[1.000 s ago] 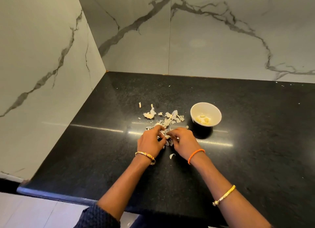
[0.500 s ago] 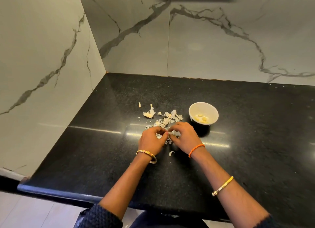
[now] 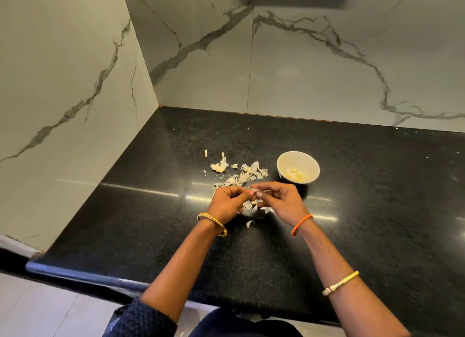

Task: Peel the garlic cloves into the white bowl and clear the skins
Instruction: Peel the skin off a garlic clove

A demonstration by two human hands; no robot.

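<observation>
1. Head view looks down on both hands meeting just above the black counter (image 3: 151, 210): the left hand (image 3: 226, 205) and the right hand (image 3: 281, 203) each have fingers curled in, pinching one garlic clove (image 3: 259, 192) between their fingertips.
2. That clove is small and pale, held near the middle of the counter, just left of and nearer than the white bowl (image 3: 298, 161).
3. It looks light and firm, probably slick once bare, so the safest hold is at its two ends while a thumbnail lifts the skin.
4. Loose skins (image 3: 241, 176) lie scattered beyond and beneath the hands, papery, thin, curled and ragged; they should drift at the slightest brush, so sweeping them together likely beats picking them singly.
5. Peeled cloves (image 3: 295, 174) sit in the bowl's bottom, smooth, yellowish and rounded.
6. Bowl: small, round, glossy white inside, with a dark outer wall.
7. Counter: polished, speckled, mirror-shiny, so flakes show clearly.
</observation>
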